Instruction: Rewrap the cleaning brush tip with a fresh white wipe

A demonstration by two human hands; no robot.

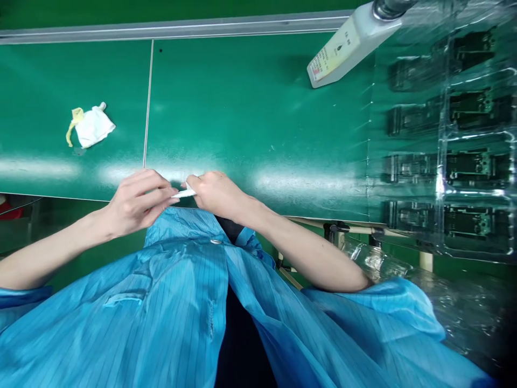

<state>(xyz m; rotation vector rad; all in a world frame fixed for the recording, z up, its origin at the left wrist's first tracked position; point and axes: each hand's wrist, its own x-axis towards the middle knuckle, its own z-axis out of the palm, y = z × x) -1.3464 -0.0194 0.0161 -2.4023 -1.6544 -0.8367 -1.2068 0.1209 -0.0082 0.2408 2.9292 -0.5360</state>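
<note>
Just in front of the chest, over the near edge of a green work mat (250, 108), two bare hands meet on one small white stick-like piece (184, 193); it is too small to tell exactly what it is. The left hand (139, 202) pinches one end between its fingertips, and the right hand (216, 194) closes on the other end, knuckles up, with both forearms angled inward. Ahead and to the left of the left hand lies one crumpled white wipe (92, 126) with one yellow strip (73, 125) at its edge. Ahead and to the right of the right hand is one white labelled bottle (338, 54). Farther right, one clear plastic tray (441, 183) holds eight dark circuit boards (470, 164), in four rows of two. A blue striped smock (121, 323) lies below the hands.
</note>
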